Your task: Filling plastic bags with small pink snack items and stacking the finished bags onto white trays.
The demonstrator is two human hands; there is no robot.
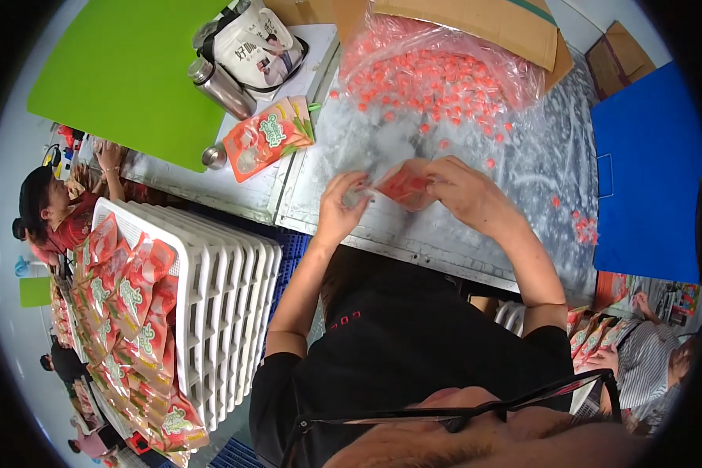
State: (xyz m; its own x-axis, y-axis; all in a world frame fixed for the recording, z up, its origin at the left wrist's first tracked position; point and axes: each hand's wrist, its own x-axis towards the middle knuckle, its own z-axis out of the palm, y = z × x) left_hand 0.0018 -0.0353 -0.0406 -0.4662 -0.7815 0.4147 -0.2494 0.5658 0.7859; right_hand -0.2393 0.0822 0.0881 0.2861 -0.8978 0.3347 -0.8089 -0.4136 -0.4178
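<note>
Step in hand, by my judgement: handling a single red-and-clear pouch (405, 187) between my two hands, just above the surface (355, 148) and on my side of the loose red pieces (490, 163). The next move, as I assess it, calls for a steady grip on the pouch from my right hand and free access to its left end for my left. Findings on the hands: my right hand (466, 196) is clamped on the pouch's right end, thumb and fingers pressed together on it. My left hand (340, 210) is half curled, thumb and fingertips slightly apart, just beside the pouch's left end. Something pale shows between them; I cannot tell what it is or whether it is gripped. Whether the pouch holds anything cannot be verified. A fan of printed pouches (267, 139) lies farther off, to the left
</note>
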